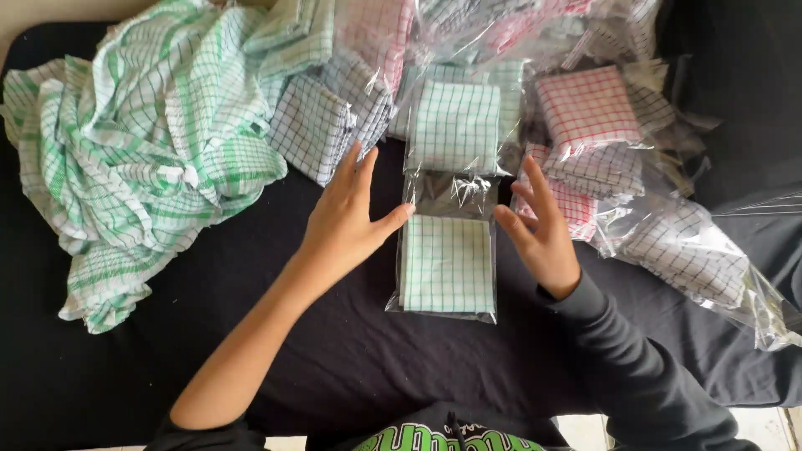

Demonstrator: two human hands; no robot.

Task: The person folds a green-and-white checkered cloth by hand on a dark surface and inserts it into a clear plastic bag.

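From the head view, the left hand (347, 219) and right hand (543, 234) hovered with fingers spread open and empty, flanking a folded green-checked cloth in a clear plastic bag (446, 263) on the black-covered tabletop (334, 351).

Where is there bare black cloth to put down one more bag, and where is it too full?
Free: the black cloth below the bagged green checked cloth, between the forearms; also the strip between the loose green pile and the left hand. Crowded: the far edge and right side, behind the right hand, under stacked bagged cloths.
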